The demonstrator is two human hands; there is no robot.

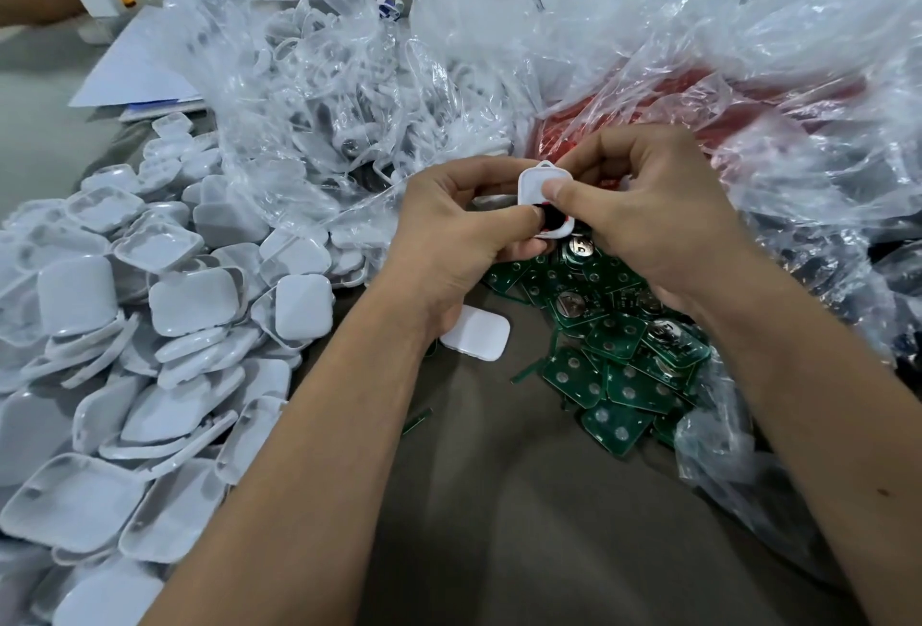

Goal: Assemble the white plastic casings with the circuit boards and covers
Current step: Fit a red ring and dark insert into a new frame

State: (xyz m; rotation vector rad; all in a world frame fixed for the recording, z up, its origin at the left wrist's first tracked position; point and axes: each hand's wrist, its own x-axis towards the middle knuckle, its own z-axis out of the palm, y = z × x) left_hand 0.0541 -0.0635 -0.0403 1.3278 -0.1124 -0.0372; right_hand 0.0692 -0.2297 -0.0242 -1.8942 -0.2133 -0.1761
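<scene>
Both hands meet over the middle of the table around one small white plastic casing [535, 186] with a loop at its top corner. My left hand [459, 231] holds it from the left, thumb on a dark part at its lower edge. My right hand [643, 211] pinches it from the right, thumb pressed on its white face. Under my right hand lies a heap of green circuit boards [618, 366], some carrying coin cells. One loose white cover [479, 333] sits beside my left wrist.
A big pile of white covers [149, 326] fills the left side. Clear plastic bags [349, 76] with more white parts lie behind; another crumpled bag [748, 76] over something red sits at the right. Another person's arm [35, 2] shows at the far left.
</scene>
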